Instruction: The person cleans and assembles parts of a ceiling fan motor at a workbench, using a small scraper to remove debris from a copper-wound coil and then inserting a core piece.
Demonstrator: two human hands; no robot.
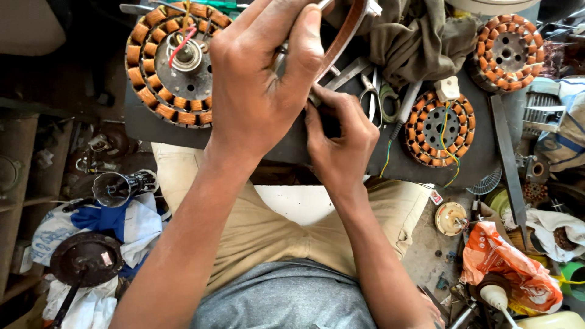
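Note:
My left hand (262, 79) is raised over a dark work board (152, 125), its fingers pinched on a small metal part near the top edge of the view. My right hand (341, 137) sits just below and right of it, fingers curled on the same small piece; what lies between the fingers is mostly hidden. A brown curved strap (344, 36) runs behind the left hand. A round stator with copper windings (173, 61) lies left of the left hand. Two more copper-wound stators lie to the right, one near (440, 128) and one far (509, 52).
Scissors (373, 91) and metal tools lie beside the right hand. An olive cloth (420, 39) is heaped at the top. A long metal file (509, 161) lies right. An orange plastic bag (506, 268), a dark round cover (85, 259) and cloths litter the floor.

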